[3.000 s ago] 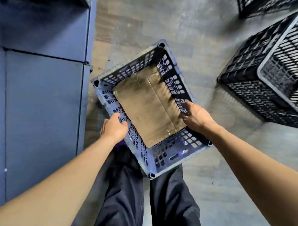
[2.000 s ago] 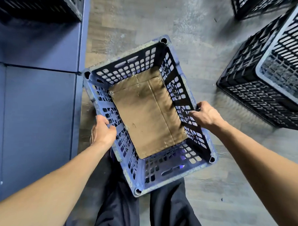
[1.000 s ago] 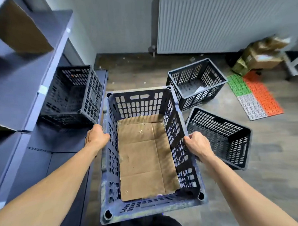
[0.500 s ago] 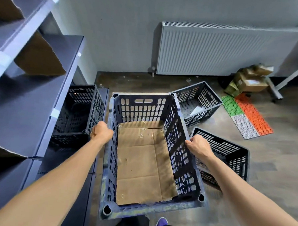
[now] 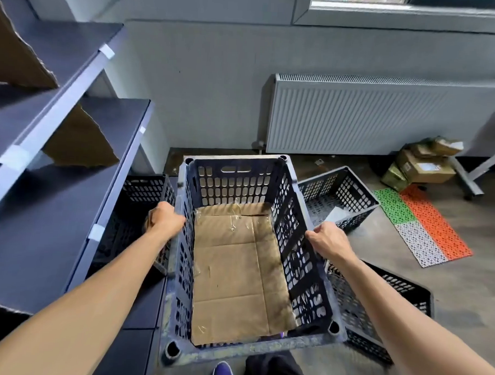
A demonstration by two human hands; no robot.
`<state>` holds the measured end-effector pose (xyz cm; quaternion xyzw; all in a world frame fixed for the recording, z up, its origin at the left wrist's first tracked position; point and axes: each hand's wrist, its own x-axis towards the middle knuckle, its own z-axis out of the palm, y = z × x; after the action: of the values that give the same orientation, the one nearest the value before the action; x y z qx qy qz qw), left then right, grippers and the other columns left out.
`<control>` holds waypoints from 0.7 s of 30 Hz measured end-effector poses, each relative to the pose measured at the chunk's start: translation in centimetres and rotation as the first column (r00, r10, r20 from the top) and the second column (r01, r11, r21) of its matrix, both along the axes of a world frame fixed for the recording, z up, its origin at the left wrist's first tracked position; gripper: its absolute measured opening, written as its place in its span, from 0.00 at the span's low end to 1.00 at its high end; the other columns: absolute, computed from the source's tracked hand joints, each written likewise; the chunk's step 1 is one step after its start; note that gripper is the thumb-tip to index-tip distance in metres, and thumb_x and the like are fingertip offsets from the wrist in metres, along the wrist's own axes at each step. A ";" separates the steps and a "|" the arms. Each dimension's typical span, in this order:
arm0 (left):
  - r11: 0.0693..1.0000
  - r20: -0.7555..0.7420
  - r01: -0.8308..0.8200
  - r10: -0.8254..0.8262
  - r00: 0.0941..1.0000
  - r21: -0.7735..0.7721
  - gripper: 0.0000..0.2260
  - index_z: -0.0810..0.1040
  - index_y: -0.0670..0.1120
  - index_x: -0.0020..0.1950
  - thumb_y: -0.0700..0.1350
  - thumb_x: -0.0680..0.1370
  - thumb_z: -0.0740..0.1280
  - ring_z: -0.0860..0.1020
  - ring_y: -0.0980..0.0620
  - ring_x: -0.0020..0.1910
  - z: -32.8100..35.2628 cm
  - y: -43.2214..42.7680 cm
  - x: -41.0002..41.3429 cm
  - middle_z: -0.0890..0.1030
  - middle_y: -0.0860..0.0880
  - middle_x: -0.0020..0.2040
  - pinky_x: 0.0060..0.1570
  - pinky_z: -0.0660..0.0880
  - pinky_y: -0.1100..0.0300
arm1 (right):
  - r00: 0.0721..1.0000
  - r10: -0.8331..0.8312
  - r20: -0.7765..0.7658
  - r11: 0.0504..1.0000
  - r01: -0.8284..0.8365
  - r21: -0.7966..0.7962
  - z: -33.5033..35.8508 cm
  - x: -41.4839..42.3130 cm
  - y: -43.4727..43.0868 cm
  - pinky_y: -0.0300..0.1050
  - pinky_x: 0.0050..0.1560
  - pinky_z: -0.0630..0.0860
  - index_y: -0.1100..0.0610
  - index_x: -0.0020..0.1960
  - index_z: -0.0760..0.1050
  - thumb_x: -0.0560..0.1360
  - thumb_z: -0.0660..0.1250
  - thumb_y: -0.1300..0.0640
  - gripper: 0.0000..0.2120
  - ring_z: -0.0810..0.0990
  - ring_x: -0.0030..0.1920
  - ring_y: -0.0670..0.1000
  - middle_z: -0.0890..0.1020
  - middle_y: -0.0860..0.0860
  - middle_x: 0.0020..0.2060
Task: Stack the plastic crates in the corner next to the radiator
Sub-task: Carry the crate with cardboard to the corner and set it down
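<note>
Crate [image 5: 237,260] now lifted off the floor and faced toward the radiator [image 5: 385,116] corner — left hand [image 5: 165,220] and right hand [image 5: 327,242] clamped on its side rims — carry underway.

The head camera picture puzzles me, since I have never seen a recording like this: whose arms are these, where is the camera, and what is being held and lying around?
There is no machine here. A person wears one wide-angle camera on the head, looking forward and down, so the arms you see are their own. The left hand and right hand grip the long sides of a dark blue plastic crate, held off the floor, with a cardboard sheet lining its bottom. Other crates are nearby: one on the low shelf to the left, one on the floor ahead, one under the right arm. A radiator hangs on the far wall, with boxes and a coloured mat to the right.
</note>
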<state>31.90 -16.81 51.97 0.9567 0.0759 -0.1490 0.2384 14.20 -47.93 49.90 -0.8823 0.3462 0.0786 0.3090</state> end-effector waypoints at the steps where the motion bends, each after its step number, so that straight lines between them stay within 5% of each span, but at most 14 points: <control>1: 1.000 0.004 -0.002 0.002 1.000 0.000 0.17 0.62 0.47 0.31 0.38 0.71 0.70 0.65 0.50 0.26 0.0 -0.6 0.6 0.64 0.49 0.28 0.28 0.61 0.61 | 1.000 0.006 -0.002 1.000 -0.006 0.003 -0.1 0.8 -0.6 0.42 0.31 0.69 0.54 0.32 0.67 0.73 0.63 0.58 0.12 0.72 0.27 0.50 0.75 0.51 0.26; 6: 0.997 -0.006 -0.062 0.062 0.998 0.036 0.15 0.64 0.46 0.33 0.39 0.71 0.69 0.67 0.49 0.27 -0.4 -3.8 4.5 0.66 0.49 0.28 0.28 0.62 0.61 | 0.999 0.039 -0.008 0.999 -0.039 0.009 -0.6 6.3 -4.9 0.49 0.40 0.78 0.54 0.29 0.70 0.71 0.64 0.53 0.13 0.77 0.31 0.54 0.79 0.55 0.28; 21: 0.977 0.006 -0.211 0.210 0.978 0.022 0.11 0.69 0.46 0.34 0.41 0.71 0.70 0.74 0.48 0.29 -0.6 -9.9 15.3 0.73 0.46 0.30 0.31 0.68 0.61 | 0.982 0.186 -0.026 0.982 -0.187 -0.033 0.7 21.2 -13.4 0.44 0.31 0.69 0.57 0.28 0.66 0.69 0.65 0.54 0.15 0.73 0.28 0.56 0.73 0.53 0.24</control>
<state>47.17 -26.71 51.34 0.9461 0.1780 -0.1205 0.2421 35.39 -61.29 50.56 -0.9152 0.2669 0.1112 0.2808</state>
